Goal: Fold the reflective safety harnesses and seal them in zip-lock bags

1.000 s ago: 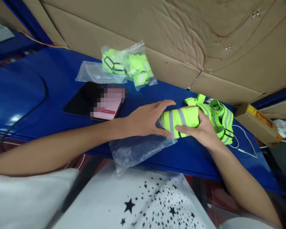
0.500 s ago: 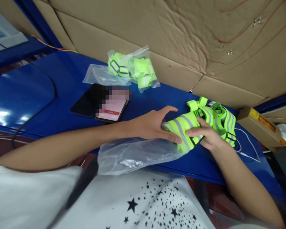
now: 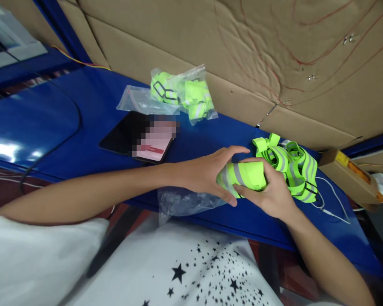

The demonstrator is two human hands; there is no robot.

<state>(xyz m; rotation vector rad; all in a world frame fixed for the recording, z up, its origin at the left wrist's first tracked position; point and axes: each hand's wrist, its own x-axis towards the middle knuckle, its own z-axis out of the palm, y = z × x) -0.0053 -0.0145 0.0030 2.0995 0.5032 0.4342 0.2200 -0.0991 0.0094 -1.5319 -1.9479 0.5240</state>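
Note:
A folded bundle of fluorescent yellow-green reflective strap [image 3: 249, 175] with grey stripes is gripped in my right hand [image 3: 272, 193], thumb in front and fingers behind. My left hand [image 3: 207, 172] curves around the bundle's left end, its thumb and forefinger wide apart. A clear plastic bag [image 3: 191, 202] hangs below my left hand, and its film covers the left end of the bundle. The lower fingers of my left hand are hidden. Just right of my right hand lies a loose heap of the same reflective straps [image 3: 293, 170] with black buckles.
On the blue table [image 3: 92, 97], bagged straps [image 3: 196, 100] rest against the cardboard wall [image 3: 166, 38], beside a flat clear bag [image 3: 135, 100]. Closer in lies a phone [image 3: 155, 146] on a dark flat object [image 3: 121, 134]. A cardboard box [image 3: 347, 176] and white cable [image 3: 335, 199] are at right.
The bundle has moved further left into the bag's mouth, pushed by my right hand and turned more level. The bag below has crumpled and shortened. The view has shifted slightly.

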